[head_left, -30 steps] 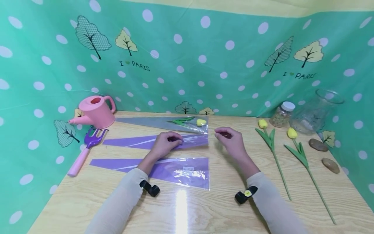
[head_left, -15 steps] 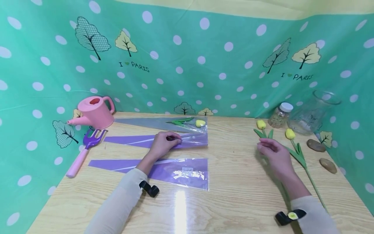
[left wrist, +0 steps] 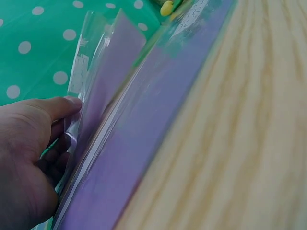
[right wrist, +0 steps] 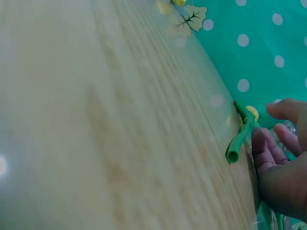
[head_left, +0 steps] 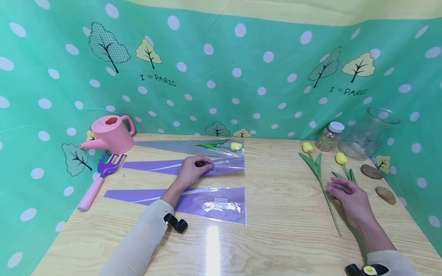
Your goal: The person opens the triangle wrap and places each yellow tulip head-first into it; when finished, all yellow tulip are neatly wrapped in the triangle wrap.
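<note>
My left hand [head_left: 191, 170] pinches the clear upper film of the middle purple flower sleeve [head_left: 148, 165]. In the left wrist view the thumb and fingers hold that lifted film [left wrist: 86, 76] away from the purple backing [left wrist: 124, 124]. At the right, my right hand [head_left: 353, 201] hovers over the stem of the right yellow tulip [head_left: 341, 158], hiding most of it. Its fingers are loosely bent, thumb apart from them in the right wrist view. Just left of it lies another yellow tulip [head_left: 318, 168], whose green stem end [right wrist: 232, 154] shows near the fingers.
A grey-backed sleeve [head_left: 165, 145] with a tulip inside lies behind; another purple sleeve [head_left: 138, 195] lies in front. At left are a pink watering can [head_left: 112, 134] and hand fork [head_left: 93, 191]. A jar [head_left: 328, 140], glass vase [head_left: 362, 138] and two stones [head_left: 371, 171] stand or lie right.
My right hand has moved right from near the middle sleeve's open end, passing over the left tulip to the right one. The left hand has kept its hold on the film.
</note>
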A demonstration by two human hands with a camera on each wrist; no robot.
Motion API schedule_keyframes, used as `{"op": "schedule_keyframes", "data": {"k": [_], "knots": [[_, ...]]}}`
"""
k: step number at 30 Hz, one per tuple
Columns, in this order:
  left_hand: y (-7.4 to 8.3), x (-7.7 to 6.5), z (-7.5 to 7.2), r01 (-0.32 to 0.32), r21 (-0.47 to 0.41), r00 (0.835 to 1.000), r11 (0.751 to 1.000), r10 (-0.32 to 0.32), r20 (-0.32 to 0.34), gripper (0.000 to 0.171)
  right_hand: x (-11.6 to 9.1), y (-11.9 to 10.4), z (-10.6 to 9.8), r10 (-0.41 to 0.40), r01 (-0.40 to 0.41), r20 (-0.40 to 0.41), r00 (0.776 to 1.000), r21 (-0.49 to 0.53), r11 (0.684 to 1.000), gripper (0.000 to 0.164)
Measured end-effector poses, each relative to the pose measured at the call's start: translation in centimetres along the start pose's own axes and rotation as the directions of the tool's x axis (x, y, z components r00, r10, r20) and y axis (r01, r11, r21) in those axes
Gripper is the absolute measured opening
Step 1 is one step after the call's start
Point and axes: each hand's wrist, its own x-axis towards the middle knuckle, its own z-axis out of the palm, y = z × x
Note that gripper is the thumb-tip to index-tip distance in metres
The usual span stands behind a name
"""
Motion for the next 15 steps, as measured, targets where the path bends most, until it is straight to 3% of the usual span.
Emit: {"op": "schedule_keyframes", "data": {"k": [3,6,10,15], "knots": [[-0.1,-0.1,-0.1,-0.002,0.006,1.000,1.000,0.002,0.000,0.014,0.0,0.2,0.6,-0.039,0.041,0.012,0.999,-0.230,0.972,0.062],[-0.2,-0.2,-0.3,-0.002,0.009,1.000,1.000,0.002,-0.005,0.014,0.1,0.2,1.6,-0.098,0.085,-0.007,0.995,-0.432,0.898,0.069],[-0.3,-0.1,-0.3,0.001,0.016,1.000,1.000,-0.001,-0.005,0.012,0.1,0.1,2.4,-0.136,0.087,-0.060,0.989,-0.506,0.858,0.059],[-0.2,0.0,-0.1,-0.011,0.025,1.000,1.000,0.011,0.001,0.013,0.0,-0.2,2.4,-0.116,0.053,-0.100,0.988,-0.487,0.872,0.053]]}}
